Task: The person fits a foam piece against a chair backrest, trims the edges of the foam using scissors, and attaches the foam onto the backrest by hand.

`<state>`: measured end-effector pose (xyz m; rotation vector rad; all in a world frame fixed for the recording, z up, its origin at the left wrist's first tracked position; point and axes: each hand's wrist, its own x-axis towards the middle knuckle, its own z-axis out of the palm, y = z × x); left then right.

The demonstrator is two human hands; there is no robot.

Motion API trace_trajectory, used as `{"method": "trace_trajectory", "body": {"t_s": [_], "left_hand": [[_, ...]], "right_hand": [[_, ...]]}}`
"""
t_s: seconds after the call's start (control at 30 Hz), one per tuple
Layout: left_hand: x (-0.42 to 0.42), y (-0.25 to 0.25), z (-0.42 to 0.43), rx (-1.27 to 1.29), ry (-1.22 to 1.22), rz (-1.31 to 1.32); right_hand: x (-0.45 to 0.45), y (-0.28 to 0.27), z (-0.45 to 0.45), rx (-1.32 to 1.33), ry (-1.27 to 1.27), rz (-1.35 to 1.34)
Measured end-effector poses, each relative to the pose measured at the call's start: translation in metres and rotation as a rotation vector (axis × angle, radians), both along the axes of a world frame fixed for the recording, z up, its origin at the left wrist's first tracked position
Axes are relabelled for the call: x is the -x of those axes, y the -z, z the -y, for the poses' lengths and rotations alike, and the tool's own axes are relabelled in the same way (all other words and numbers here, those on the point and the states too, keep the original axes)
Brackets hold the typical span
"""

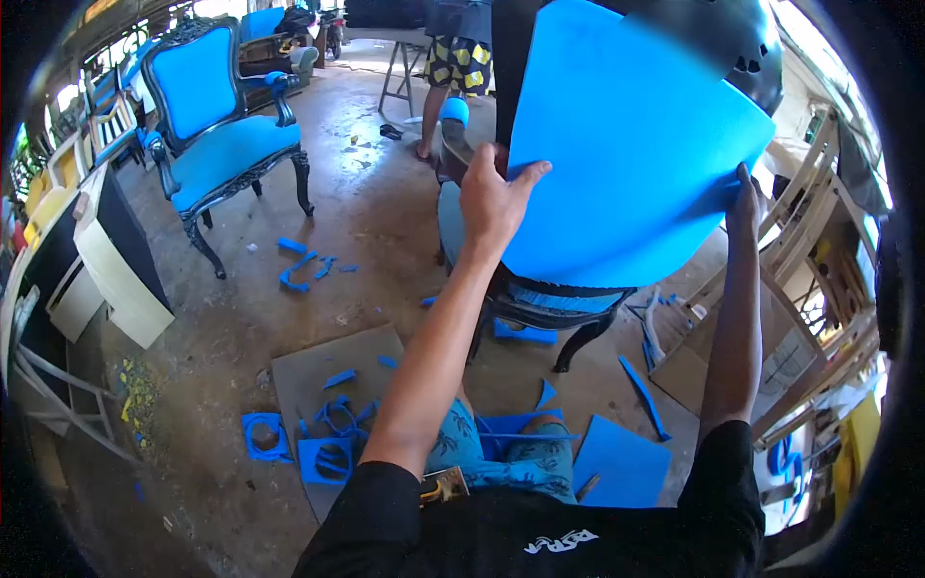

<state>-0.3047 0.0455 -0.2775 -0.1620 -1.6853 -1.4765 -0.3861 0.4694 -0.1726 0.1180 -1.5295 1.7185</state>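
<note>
A large blue foam sheet [626, 154] with a rounded lower edge stands upright before me. My left hand [496, 197] is closed on its left edge, thumb lying over the front face. At the right edge my right hand [744, 200] grips it too, its fingers mostly hidden behind. Directly behind the sheet is a dark carved chair [549, 313], its back largely covered. One of its armrests carries a blue pad [455, 111]. Whether the sheet touches the chair I cannot tell.
An armchair with blue padding [231, 144] stands at the left. Foam offcuts [301, 265] and a cardboard sheet [328, 366] lie on the floor. A flat blue piece [621, 462] is beside my legs. Wooden frames [809, 193] lean at right. Another person [458, 58] stands behind.
</note>
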Motion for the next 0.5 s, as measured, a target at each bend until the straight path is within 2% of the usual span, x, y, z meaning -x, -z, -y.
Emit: {"method": "trace_trajectory", "body": {"t_s": [0.1, 0.13, 0.17, 0.2, 0.23, 0.27, 0.3, 0.33, 0.4, 0.43, 0.5], "left_hand": [[0.006, 0.000, 0.000, 0.012, -0.026, 0.028], [0.011, 0.002, 0.001, 0.066, -0.095, 0.017], [0.005, -0.002, 0.001, 0.064, -0.078, 0.071], [0.004, -0.004, -0.002, 0.046, 0.002, -0.042], [0.018, 0.006, -0.002, 0.129, -0.117, -0.001], [0.012, -0.003, -0.002, 0.099, -0.023, 0.075], [0.018, 0.002, -0.005, 0.089, -0.025, 0.017], [0.014, -0.002, -0.008, 0.132, -0.071, 0.029], [0.019, 0.003, -0.009, 0.059, -0.014, 0.000], [0.014, -0.002, -0.013, 0.086, -0.059, 0.041], [0.027, 0.009, -0.005, 0.105, -0.046, -0.004]], "right_hand": [[-0.012, -0.003, 0.010, -0.019, 0.060, 0.001], [-0.019, -0.007, 0.018, -0.097, 0.179, 0.068], [-0.021, -0.005, 0.014, -0.151, 0.100, 0.065], [0.002, 0.003, -0.011, -0.141, 0.010, -0.004], [0.025, 0.010, -0.035, -0.128, -0.086, -0.069], [-0.006, 0.001, -0.002, -0.130, 0.121, 0.011], [0.012, 0.007, -0.028, -0.177, 0.017, 0.054], [0.015, 0.009, -0.029, -0.097, 0.028, -0.016], [0.030, 0.023, -0.024, 0.051, -0.235, -0.239], [0.018, 0.012, -0.015, -0.100, 0.009, -0.090], [0.016, 0.014, -0.006, -0.166, 0.200, -0.218]]}}
